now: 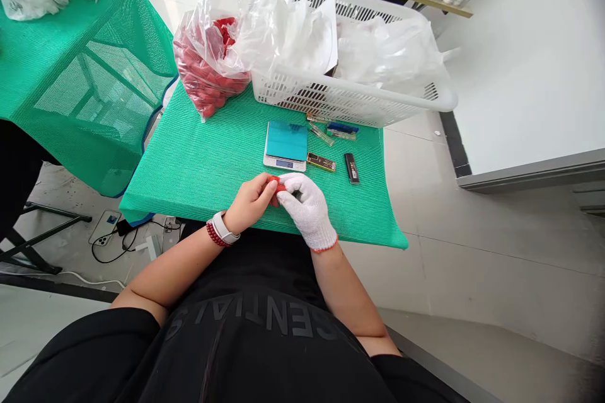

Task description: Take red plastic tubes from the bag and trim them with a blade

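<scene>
At the frame's centre, my bare left hand [249, 203] and gloved right hand [306, 206] both pinch a small red piece [280, 187], probably to keep it steady.

The small piece [280, 187] we hold is red; our knit glove [309, 211] is white, orange-hemmed, our beaded bracelet [215, 235] dark red, our T-shirt [265, 365] black. We see a green mesh tablecloth [203, 170], a teal-blue scale plate [286, 140] and a white, slot-patterned basket [368, 104].
</scene>
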The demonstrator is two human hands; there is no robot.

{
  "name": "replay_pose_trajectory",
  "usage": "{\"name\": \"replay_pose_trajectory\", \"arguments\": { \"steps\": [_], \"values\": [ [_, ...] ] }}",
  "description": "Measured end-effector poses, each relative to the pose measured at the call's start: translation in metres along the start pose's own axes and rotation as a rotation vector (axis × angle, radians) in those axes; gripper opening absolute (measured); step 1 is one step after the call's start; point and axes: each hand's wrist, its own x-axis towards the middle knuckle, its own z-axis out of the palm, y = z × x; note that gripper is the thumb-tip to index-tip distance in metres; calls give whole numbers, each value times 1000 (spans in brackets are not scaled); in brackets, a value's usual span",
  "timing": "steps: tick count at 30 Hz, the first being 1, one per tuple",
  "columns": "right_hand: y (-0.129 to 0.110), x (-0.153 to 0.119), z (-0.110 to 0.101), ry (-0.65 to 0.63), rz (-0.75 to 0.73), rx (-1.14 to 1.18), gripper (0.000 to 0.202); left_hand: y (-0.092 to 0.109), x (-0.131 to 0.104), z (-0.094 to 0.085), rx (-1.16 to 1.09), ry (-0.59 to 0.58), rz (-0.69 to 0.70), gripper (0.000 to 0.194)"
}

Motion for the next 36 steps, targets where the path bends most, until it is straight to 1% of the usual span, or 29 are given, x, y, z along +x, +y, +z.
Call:
{"name": "replay_pose_trajectory", "arguments": {
  "steps": [4,7,10,17,24,36],
  "values": [
    [-1,0,-1,-22,10,-2,7,-1,0,0,-9,14,-5,39],
    [-2,-1,-1,-33,6,7,13,-2,0,0,-70,3,-3,40],
    [-3,-1,-1,-20,-7,21,14,-4,0,0,-105,-17,6,39],
    [3,-1,2,25,11,47,10,-5,1,1,-114,-38,-5,35],
    [2,0,3,51,34,32,12,-6,0,1,-99,-45,-14,33],
    [1,-2,3,31,53,-2,19,-6,0,1,-87,-28,-4,24]
  ]
}}
